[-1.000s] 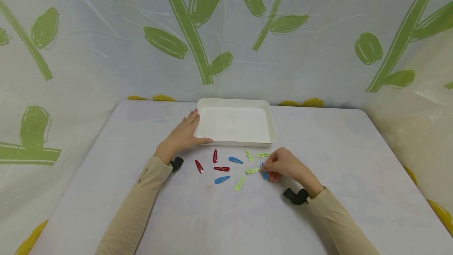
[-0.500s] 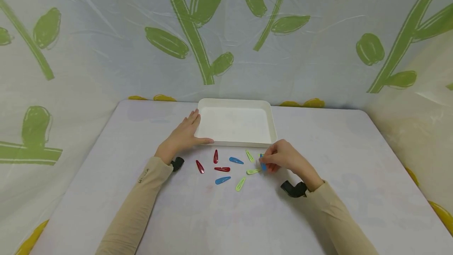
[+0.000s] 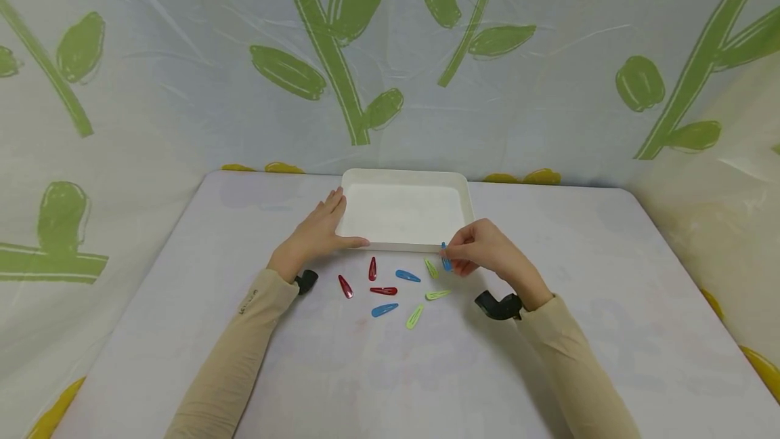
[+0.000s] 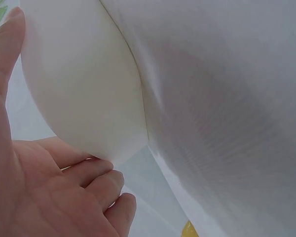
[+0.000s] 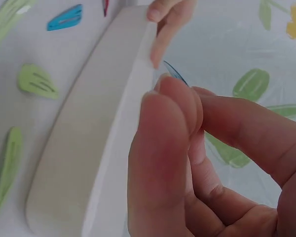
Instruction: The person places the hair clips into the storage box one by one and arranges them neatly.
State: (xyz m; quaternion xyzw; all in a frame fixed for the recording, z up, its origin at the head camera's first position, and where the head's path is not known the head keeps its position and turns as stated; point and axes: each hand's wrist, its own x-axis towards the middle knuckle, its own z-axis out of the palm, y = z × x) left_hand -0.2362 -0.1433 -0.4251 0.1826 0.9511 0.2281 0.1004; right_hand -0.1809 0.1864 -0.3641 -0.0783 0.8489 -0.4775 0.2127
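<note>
My right hand [image 3: 487, 249] pinches a blue snap hair clip [image 3: 446, 257] at the front right corner of a white tray [image 3: 405, 246]. In the right wrist view, only the tip of that clip shows past the fingers. My left hand [image 3: 313, 229] touches the tray's left front corner, its fingers along the left side and its thumb along the front. Its fingers are spread in the head view. In front of the tray lie red hair clips [image 3: 384, 290], blue hair clips [image 3: 384, 309] and green hair clips [image 3: 415, 316].
The white table [image 3: 365, 371] extends around the tray and clips. Behind it hangs a sheet [image 3: 201, 87] with printed green leaves and yellow flowers. A black wrist-camera mount [image 3: 498, 305] sits below the right wrist.
My right hand has lifted the blue hair clip from beside the green clips and moved it up and slightly left to the tray's front edge. The left hand stays in place.
</note>
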